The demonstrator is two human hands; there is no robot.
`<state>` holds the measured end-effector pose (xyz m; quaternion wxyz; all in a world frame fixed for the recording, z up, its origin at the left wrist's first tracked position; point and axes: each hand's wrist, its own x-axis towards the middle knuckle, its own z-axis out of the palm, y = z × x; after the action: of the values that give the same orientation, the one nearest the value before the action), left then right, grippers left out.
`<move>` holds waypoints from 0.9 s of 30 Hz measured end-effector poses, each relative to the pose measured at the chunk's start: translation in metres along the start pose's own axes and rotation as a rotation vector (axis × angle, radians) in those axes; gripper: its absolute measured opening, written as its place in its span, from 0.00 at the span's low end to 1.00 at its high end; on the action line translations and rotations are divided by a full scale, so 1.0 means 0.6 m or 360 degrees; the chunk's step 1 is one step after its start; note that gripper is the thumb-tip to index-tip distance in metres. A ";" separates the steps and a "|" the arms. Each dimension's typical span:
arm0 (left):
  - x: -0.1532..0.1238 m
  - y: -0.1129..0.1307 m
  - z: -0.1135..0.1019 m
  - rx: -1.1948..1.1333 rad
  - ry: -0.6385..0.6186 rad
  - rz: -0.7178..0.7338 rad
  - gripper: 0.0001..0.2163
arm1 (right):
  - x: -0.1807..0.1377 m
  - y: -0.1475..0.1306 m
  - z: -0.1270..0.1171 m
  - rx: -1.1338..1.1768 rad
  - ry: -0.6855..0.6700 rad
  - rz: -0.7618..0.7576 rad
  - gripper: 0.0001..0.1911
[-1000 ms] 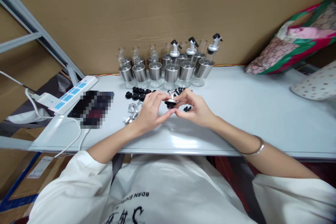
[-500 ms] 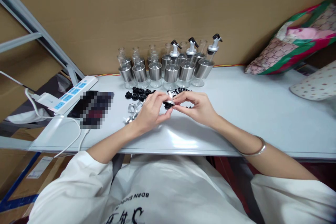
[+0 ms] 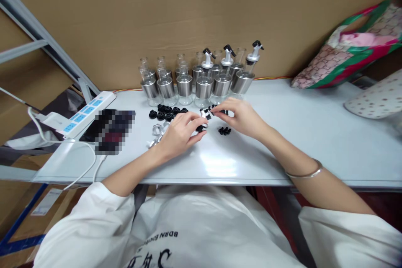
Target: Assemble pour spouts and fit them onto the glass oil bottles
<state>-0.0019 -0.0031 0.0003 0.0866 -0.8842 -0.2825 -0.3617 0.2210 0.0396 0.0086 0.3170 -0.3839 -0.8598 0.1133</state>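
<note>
My left hand (image 3: 180, 134) is closed on a small pourer cap (image 3: 202, 122) with a silver collar and black base, held just above the grey table (image 3: 298, 134). My right hand (image 3: 240, 116) has its fingers curled, pinching at small black parts (image 3: 220, 111) behind the cap. A small heap of black pieces (image 3: 224, 130) lies just below that hand. Black rubber stoppers (image 3: 166, 113) and silver rings (image 3: 158, 132) lie left of my left hand. Several glass bottles with steel sleeves (image 3: 204, 86) stand at the back; three of them carry pourer caps (image 3: 228, 54).
A white power strip (image 3: 84, 113) and a blurred dark phone (image 3: 109, 127) lie at the left with white cables. Cardboard forms the back wall. A patterned bag (image 3: 348, 54) and a dotted cushion (image 3: 377, 100) sit at the right. A metal rack frame (image 3: 47, 46) slants at the left.
My right hand has left the cap and moved back toward the black parts near the bottles. My left hand keeps the cap and has lowered slightly.
</note>
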 end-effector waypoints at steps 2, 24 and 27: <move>0.001 0.001 -0.001 0.0070 0.0001 0.0004 0.07 | 0.000 0.021 0.007 -0.0305 -0.0107 -0.0008 0.12; -0.003 -0.003 0.003 0.0148 -0.0219 0.0000 0.12 | -0.008 0.022 0.019 -0.0860 -0.0335 0.0318 0.10; -0.002 -0.002 0.002 0.0161 -0.0204 0.0035 0.11 | -0.006 0.024 0.022 -0.0858 -0.0372 0.0373 0.08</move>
<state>-0.0024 -0.0024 -0.0016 0.1169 -0.9031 -0.2958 -0.2886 0.2230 0.0474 -0.0094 0.0876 -0.5349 -0.8394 -0.0395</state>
